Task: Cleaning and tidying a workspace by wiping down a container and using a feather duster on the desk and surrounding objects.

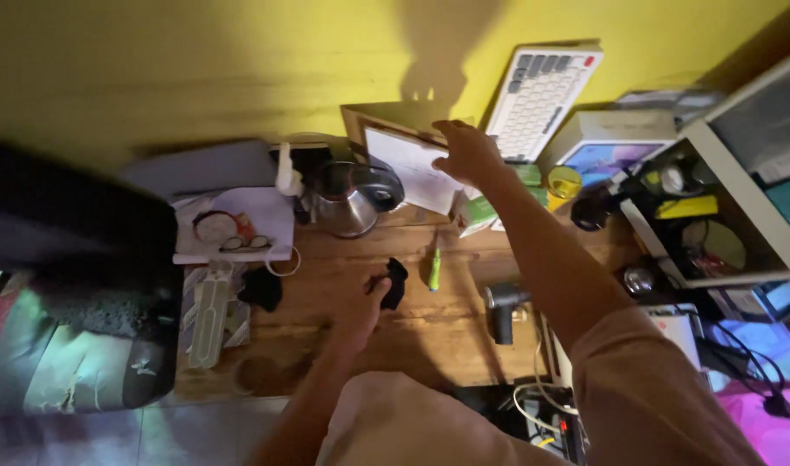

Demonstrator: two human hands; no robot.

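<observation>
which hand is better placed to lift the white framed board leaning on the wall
Right. The right hand already rests on the top edge of the white framed board, arm stretched to the wall. The left hand is lower on the wooden table, holding a small black object.

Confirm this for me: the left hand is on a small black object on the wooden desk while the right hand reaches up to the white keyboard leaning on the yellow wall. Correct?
Not quite. In the head view the right hand rests on the framed white board propped against the yellow wall, not on the white keyboard, which stands just beside it. The rest holds: the left hand is on the small black object on the wooden desk.
</observation>
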